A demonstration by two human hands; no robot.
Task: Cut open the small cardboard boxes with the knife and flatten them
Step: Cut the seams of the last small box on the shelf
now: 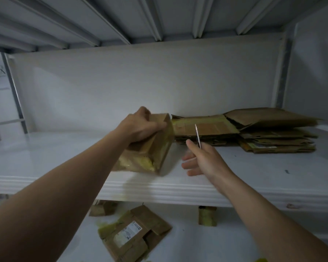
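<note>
Left hand (pixel 140 127) grips box (pixel 151 148), right hand (pixel 203 159) pinches knife (pixel 197 136); carton label (pixel 128 232) blurred.

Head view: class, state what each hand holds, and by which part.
Left hand grips the small cardboard box by its top; right hand pinches the knife at its lower end, blade up.

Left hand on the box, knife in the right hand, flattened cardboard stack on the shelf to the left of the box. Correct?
Not quite. The head view shows the flattened cardboard stack on the shelf to the right of the box, not the left. The rest holds: the left hand grips the box and the right hand holds the knife.
</note>
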